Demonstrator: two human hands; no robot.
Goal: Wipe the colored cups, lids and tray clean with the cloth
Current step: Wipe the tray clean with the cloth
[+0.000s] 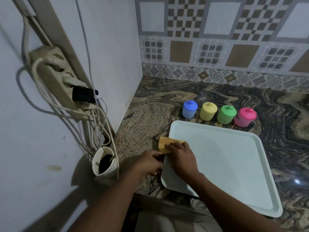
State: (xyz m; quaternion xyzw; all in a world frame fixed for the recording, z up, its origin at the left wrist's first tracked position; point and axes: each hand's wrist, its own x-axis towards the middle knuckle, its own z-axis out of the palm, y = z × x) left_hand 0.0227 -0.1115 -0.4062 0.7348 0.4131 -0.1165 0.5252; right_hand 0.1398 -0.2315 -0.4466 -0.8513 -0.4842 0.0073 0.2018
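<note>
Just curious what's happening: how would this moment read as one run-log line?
step: wiping tray | right hand: presses orange cloth on tray's left rim | left hand: holds tray edge | lidded cups: in a row behind tray

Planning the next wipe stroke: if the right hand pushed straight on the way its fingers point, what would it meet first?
Probably the left rim of the tray, just past the cloth under the right hand; beyond that, bare countertop, then the white wall.
</note>
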